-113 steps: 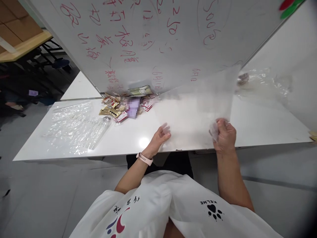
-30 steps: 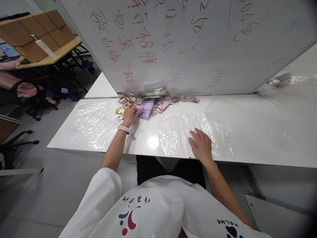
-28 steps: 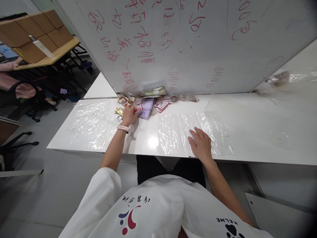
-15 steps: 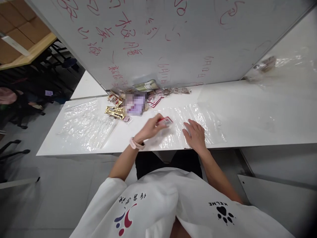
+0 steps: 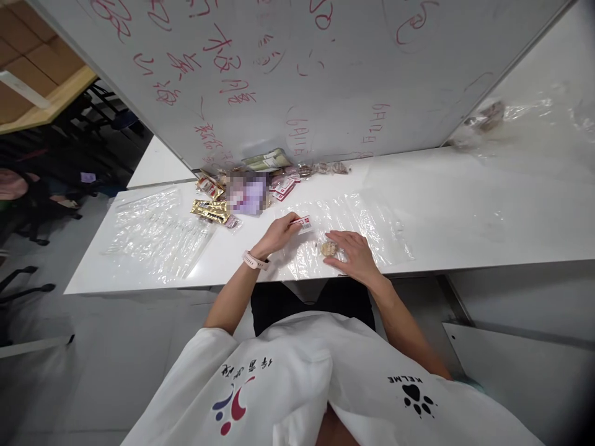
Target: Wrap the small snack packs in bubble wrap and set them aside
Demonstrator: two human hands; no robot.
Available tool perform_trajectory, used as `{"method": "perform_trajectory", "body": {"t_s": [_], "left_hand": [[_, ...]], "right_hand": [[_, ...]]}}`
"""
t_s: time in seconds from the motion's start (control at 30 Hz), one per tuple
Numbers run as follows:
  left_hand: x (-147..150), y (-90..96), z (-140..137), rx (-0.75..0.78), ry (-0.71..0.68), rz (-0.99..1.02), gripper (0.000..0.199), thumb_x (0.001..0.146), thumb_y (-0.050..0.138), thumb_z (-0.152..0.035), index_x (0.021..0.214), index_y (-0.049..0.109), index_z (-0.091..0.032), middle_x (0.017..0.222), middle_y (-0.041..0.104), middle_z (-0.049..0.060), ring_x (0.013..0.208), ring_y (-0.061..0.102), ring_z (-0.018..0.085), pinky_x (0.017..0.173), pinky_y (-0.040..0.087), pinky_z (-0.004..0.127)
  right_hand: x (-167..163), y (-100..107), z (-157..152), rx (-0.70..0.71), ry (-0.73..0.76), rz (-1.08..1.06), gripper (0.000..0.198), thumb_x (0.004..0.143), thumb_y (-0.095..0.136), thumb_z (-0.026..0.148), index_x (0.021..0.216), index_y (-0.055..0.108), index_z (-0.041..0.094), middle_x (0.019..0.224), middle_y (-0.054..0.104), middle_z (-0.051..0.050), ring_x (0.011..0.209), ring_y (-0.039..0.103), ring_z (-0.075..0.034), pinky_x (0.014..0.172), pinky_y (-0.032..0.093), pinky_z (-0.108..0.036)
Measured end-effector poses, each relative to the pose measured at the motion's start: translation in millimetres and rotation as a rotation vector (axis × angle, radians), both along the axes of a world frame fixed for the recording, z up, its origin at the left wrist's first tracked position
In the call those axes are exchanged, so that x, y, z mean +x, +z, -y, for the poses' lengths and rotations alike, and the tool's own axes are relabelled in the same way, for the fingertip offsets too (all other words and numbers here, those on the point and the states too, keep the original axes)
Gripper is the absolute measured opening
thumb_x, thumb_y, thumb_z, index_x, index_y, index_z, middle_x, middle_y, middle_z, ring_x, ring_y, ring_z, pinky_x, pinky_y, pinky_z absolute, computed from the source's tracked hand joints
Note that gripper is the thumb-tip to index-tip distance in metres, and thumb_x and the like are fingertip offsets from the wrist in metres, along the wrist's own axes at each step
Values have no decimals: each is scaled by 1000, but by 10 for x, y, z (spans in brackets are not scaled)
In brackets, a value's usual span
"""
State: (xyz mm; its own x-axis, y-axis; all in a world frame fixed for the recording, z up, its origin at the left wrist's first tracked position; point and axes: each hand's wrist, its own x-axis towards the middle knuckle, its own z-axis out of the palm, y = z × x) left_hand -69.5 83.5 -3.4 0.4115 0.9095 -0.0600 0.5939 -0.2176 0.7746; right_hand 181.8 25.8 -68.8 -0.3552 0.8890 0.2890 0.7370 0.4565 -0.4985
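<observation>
My left hand (image 5: pixel 281 234) is closed on the edge of a small red-and-white packet (image 5: pixel 303 224) with dark print on its face, held just above the table. A round tan biscuit (image 5: pixel 329 249) in clear wrap lies on a clear plastic bag (image 5: pixel 372 229). Curved around its right side is my right hand (image 5: pixel 357 254), thumb and fingers apart; whether they touch the wrap I cannot tell. The bag lies flat under both hands.
Several clear bags (image 5: pixel 153 238) lie on the left of the white table (image 5: pixel 465 210). Gold packets (image 5: pixel 210 210), a blurred purple pack (image 5: pixel 251 192), red-and-white packets (image 5: pixel 282 188) and a green pack (image 5: pixel 267 161) sit against the whiteboard (image 5: pixel 325 80).
My right hand has moved left to the biscuit, which now shows on the bag. In my left hand the packet has turned, showing its printed white face. The view has shifted slightly.
</observation>
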Motion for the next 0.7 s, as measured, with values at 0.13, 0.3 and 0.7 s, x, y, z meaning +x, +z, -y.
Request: {"method": "perform_trajectory", "body": {"t_s": [0.13, 0.3, 0.7], "left_hand": [[-92, -131, 48, 93, -42, -281, 21, 98, 44, -33, 88, 57, -21, 85, 63, 5, 78, 57, 21, 71, 42, 35], [-252, -159, -89, 423, 258, -380, 16, 96, 49, -27, 106, 59, -21, 118, 62, 11, 114, 53, 29, 95, 44, 46], [-1573, -190, -920, 315, 382, -752, 55, 80, 54, -13, 135, 52, -16, 134, 60, 18, 128, 50, 37, 110, 32, 53]], "right_hand": [[-94, 1, 22, 32, 24, 41, 43, 98, 50, 45, 135, 60, 26, 125, 66, -7, 110, 56, -28, 96, 45, -45], [-84, 138, -150, 47, -25, -17, 43, 97, 50, 49, 127, 65, 22, 108, 70, -9, 99, 57, -27, 82, 50, -41], [53, 101, -2179, 32, -309, 98, 66, 98, 37, 61, 130, 60, 8, 116, 64, -16, 118, 52, -31, 99, 43, -50]]}}
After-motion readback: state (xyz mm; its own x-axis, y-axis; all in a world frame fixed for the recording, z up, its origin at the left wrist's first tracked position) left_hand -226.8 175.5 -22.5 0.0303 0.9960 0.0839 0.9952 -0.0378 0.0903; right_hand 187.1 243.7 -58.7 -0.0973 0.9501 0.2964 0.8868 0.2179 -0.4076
